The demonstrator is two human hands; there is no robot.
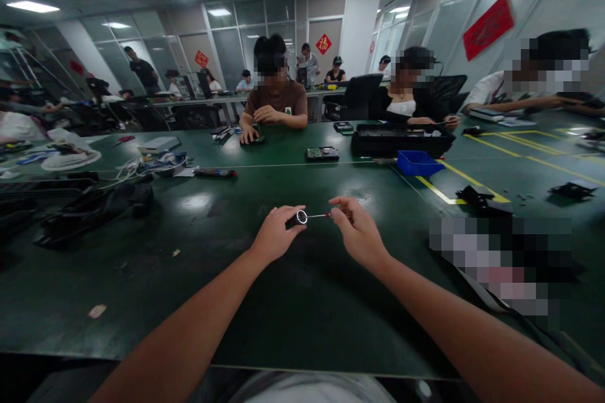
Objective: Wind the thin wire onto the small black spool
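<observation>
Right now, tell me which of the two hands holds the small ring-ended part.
The left hand pinches the ring-ended part between its fingertips. The right hand instead grips a thin tool whose tip points at that ring.

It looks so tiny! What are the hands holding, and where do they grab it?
The left hand pinches a small ring-shaped part by its side; the right hand grips a thin tool at its handle end.

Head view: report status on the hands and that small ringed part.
Left hand pinches small ringed cylinder. Right hand holds thin tool, tip at the ring. Both over green table; black bag lies well left, apart.
</observation>
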